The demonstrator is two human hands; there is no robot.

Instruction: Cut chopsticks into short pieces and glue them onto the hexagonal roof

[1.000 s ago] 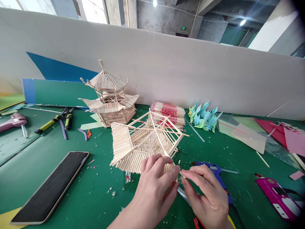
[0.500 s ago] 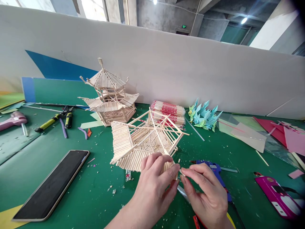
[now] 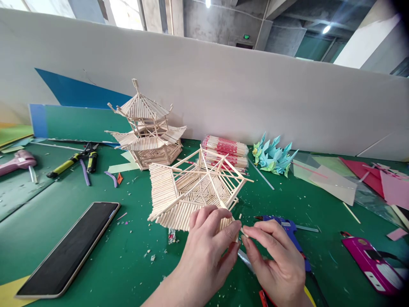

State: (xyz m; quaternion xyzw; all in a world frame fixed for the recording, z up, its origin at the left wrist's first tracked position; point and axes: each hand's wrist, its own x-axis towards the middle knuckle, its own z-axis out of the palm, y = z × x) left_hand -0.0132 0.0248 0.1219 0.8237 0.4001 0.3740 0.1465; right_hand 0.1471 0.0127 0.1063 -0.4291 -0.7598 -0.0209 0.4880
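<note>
A hexagonal roof frame of thin wooden sticks (image 3: 185, 192) lies upside down on the green table (image 3: 128, 264). My left hand (image 3: 207, 247) grips its near edge, fingers curled over the sticks. My right hand (image 3: 275, 256) pinches a short wooden stick (image 3: 244, 232) against that same near corner, thumb and forefinger pressed together. Behind the frame stands a finished two-tier stick pagoda (image 3: 145, 128).
A black phone (image 3: 68, 249) lies at the left. Yellow-handled cutters (image 3: 75, 158) and a pink tool (image 3: 19, 162) sit further left. A blue glue gun (image 3: 289, 232) lies under my right hand. Packs of sticks (image 3: 226, 151), paper cranes (image 3: 273, 155), coloured sheets (image 3: 367, 179) and a magenta case (image 3: 373, 264) fill the right.
</note>
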